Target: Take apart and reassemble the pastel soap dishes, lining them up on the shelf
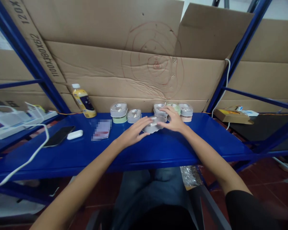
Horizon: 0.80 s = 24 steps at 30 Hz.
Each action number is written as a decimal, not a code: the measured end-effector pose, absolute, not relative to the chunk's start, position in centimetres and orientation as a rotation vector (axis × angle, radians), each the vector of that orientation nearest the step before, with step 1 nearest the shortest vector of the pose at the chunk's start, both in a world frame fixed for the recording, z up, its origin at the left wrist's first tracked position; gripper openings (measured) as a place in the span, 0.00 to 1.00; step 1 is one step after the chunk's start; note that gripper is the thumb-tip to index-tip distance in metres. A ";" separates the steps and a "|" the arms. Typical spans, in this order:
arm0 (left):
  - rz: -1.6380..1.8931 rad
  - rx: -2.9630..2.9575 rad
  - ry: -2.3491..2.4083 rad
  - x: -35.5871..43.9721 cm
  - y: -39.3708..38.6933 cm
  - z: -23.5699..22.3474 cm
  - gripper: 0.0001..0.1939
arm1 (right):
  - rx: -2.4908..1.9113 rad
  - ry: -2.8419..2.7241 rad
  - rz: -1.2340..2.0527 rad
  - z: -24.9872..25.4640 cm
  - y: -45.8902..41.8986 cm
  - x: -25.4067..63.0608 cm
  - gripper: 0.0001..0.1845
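A small greyish see-through lidded container (153,127) is between my two hands, over the blue tabletop (144,150). My left hand (135,130) lies against its left side, fingers along the top edge and thumb lower down. My right hand (173,120) grips its right side with curved fingers. Just behind stand similar lidded containers: a grey one (157,109), a green one (175,108) partly hidden by my right hand, and a grey-lidded one with a pinkish base (186,112). Left of my hands are a low grey container (134,116) and a grey-over-green one (119,112).
A yellow bottle (83,101) stands at the back left. Nearer are a blurred-screen phone (102,129), a white case (75,134) and a dark phone (59,136). A white cable (42,146) hangs over the left edge. Cardboard (96,64) walls the back; blue posts (242,48) frame the sides.
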<state>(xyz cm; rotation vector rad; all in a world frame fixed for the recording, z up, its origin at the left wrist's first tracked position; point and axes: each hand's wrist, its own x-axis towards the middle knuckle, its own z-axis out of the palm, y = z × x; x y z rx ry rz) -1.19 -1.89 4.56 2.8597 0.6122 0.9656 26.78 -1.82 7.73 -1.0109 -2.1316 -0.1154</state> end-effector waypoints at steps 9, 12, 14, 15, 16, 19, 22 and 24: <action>0.850 2.754 0.632 -0.6 -2.3 2.9 0.28 | -1.139 -2.361 0.133 4.7 -1.1 26.0 0.52; 0.975 2.620 0.749 -0.6 -1.9 2.5 0.36 | -1.238 -2.387 -0.002 4.2 -1.8 24.6 0.54; 1.041 2.480 0.817 -0.6 -1.5 2.3 0.47 | -1.280 -2.424 -0.069 4.0 -2.4 23.6 0.53; 1.040 2.411 0.839 -0.7 -1.3 2.2 0.52 | -1.290 -2.436 -0.084 3.9 -2.7 23.2 0.53; 1.016 2.353 0.850 -0.8 -1.1 2.1 0.57 | -1.292 -2.434 -0.079 3.8 -2.9 22.8 0.53; 0.928 2.256 0.844 -1.3 -0.4 1.7 0.65 | -1.232 -2.340 0.076 3.9 -2.9 22.5 0.52; 0.930 2.255 0.854 -1.3 -0.2 1.4 0.65 | -1.143 -2.127 0.289 4.4 -2.2 23.6 0.43; 0.932 2.326 0.859 -0.9 -0.4 1.4 0.60 | -1.149 -1.959 0.345 4.8 -1.6 24.8 0.37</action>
